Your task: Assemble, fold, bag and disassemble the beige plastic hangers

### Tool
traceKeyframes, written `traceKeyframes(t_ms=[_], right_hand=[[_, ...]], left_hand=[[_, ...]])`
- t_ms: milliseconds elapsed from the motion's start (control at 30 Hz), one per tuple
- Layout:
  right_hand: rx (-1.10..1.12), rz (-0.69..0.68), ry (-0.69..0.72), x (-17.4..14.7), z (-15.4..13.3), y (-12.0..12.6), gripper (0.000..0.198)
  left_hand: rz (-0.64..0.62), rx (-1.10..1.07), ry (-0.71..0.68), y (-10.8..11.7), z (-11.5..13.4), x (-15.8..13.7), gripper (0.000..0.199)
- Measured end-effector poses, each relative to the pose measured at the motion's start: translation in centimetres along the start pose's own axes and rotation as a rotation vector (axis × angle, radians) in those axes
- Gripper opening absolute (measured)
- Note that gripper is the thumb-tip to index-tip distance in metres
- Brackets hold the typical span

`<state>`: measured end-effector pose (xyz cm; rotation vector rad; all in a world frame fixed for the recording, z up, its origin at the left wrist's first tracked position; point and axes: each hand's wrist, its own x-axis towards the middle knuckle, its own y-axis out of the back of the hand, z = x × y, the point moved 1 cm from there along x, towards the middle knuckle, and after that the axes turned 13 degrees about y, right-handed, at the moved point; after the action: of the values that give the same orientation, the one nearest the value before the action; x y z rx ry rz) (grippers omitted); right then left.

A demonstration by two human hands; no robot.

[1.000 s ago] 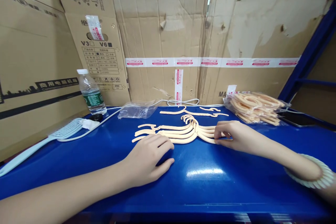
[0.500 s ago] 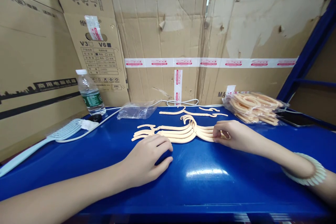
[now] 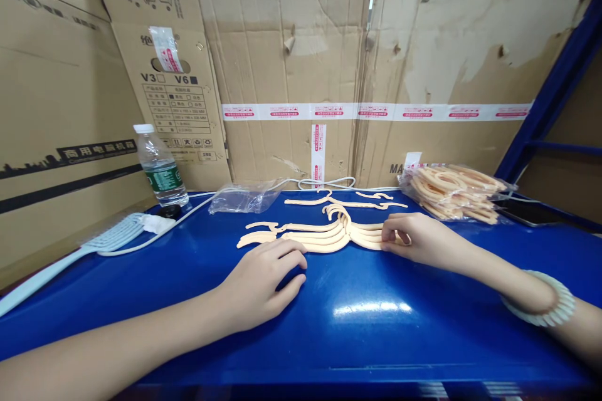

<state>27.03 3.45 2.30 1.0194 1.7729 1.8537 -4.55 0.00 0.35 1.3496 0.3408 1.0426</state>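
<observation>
Several cream-coloured folding clothes hangers [image 3: 324, 240] lie nested in a row on the blue table, hooks pointing away from me. My left hand [image 3: 266, 279] rests over their near left side, palm down and fingers apart, fingertips touching the nearest hanger. At the other end, my right hand [image 3: 411, 238] has its thumb and fingers pinched around the right arms of the row; the exact grip is partly hidden. Behind the row lies a separate hanger [image 3: 308, 202] with its right arm ending in a bent piece.
At the back right sits a clear bag of hangers [image 3: 454, 191], beside a dark flat phone-like object [image 3: 531, 213]. A plastic wrapper [image 3: 244, 199], water bottle [image 3: 162, 169] and pale blue hairbrush [image 3: 115, 235] are to the left. Cardboard [image 3: 291, 69] walls the back; a white cable [image 3: 197, 208] crosses behind.
The nearest hanger has shifted slightly away from me, and the left ends of the front hangers sit closer together. Both hands stay almost in place.
</observation>
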Motion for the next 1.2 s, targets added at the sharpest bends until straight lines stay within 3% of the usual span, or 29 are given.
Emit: traceKeyframes(t_ms=[700,1200], right_hand=[[0.0,-0.008,0.019,-0.12,-0.04,0.08,0.008],[-0.006,0.06,0.026,-0.15,0.53,0.43,0.018]], left_hand=[[0.005,-0.089,-0.02,0.32,0.25,0.05,0.013],[0.002,-0.118,-0.04,0.27,0.23,0.14,0.013]])
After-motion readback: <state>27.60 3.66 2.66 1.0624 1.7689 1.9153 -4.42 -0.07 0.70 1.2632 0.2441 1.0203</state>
